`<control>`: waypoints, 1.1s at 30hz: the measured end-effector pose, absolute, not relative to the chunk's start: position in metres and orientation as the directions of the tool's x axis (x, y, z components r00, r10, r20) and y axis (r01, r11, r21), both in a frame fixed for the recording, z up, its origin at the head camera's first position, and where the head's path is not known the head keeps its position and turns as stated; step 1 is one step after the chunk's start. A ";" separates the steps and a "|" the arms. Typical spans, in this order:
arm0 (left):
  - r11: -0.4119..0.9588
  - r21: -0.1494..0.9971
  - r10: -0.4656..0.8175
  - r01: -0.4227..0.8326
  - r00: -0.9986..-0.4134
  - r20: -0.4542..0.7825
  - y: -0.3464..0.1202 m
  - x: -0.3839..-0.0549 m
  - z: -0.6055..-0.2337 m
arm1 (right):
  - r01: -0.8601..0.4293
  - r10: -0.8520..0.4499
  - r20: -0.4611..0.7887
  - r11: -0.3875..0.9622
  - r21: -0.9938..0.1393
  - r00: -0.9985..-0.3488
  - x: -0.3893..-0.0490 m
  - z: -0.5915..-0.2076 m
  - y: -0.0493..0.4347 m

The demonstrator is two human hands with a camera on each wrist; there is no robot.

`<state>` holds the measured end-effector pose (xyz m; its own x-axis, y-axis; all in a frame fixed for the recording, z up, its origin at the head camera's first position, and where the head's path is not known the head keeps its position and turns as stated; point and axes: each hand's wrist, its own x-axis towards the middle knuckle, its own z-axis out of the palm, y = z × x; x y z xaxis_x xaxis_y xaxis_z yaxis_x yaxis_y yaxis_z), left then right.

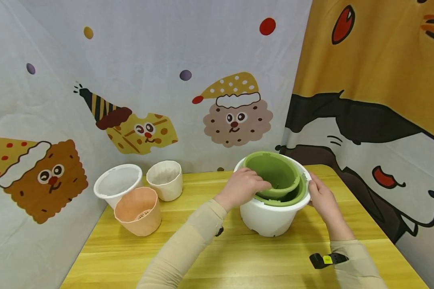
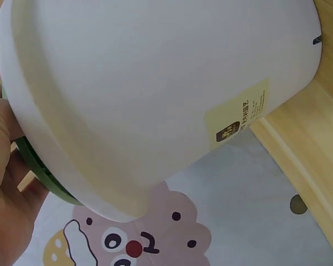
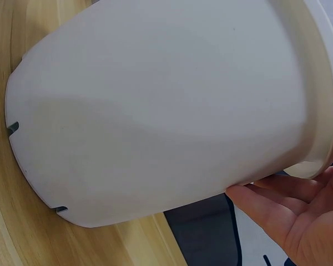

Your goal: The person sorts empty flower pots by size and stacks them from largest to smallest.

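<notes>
A large white flowerpot (image 1: 267, 220) stands on the table at the right, a label on its side in the left wrist view. Nested in it is a green flowerpot (image 1: 283, 203), and a smaller green flowerpot (image 1: 273, 170) sits tilted inside that one. My left hand (image 1: 243, 186) grips the smaller green pot at its near left rim, fingers over the edge. On the opposite side my right hand (image 1: 324, 197) holds the white pot by its rim; in the right wrist view the fingers (image 3: 266, 213) reach beneath that rim.
At the left of the wooden table (image 1: 202, 249) are a white pot (image 1: 110, 196), a small cream pot (image 1: 171, 190) and a peach pot (image 1: 141, 224) with holes in its bottom. A printed cloth (image 1: 159, 52) hangs behind the table, close to its back edge.
</notes>
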<state>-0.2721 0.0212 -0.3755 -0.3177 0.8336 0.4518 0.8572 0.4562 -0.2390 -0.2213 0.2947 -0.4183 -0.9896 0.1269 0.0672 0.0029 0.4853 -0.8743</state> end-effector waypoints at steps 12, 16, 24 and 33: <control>0.484 -0.223 0.835 0.846 -0.371 0.406 0.023 -0.272 -0.375 | 0.023 0.141 0.053 0.490 -0.871 -0.989 -0.222 -0.418 0.294; 0.486 -0.211 0.831 0.848 -0.374 0.411 0.023 -0.272 -0.375 | 0.025 0.139 0.049 0.485 -0.874 -0.989 -0.222 -0.418 0.294; 0.471 -0.179 0.823 0.864 -0.358 0.441 0.023 -0.274 -0.376 | 0.025 0.141 0.050 0.488 -0.872 -0.989 -0.222 -0.418 0.294; 0.463 -0.157 0.817 0.872 -0.352 0.457 0.022 -0.276 -0.378 | 0.030 0.137 0.042 0.487 -0.873 -0.990 -0.222 -0.419 0.293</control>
<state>-0.2762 0.0224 -0.3783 -0.3516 0.8168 0.4574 0.8722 0.4633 -0.1569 -0.2219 0.2934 -0.4187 -0.9897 0.1368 0.0423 0.0300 0.4869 -0.8729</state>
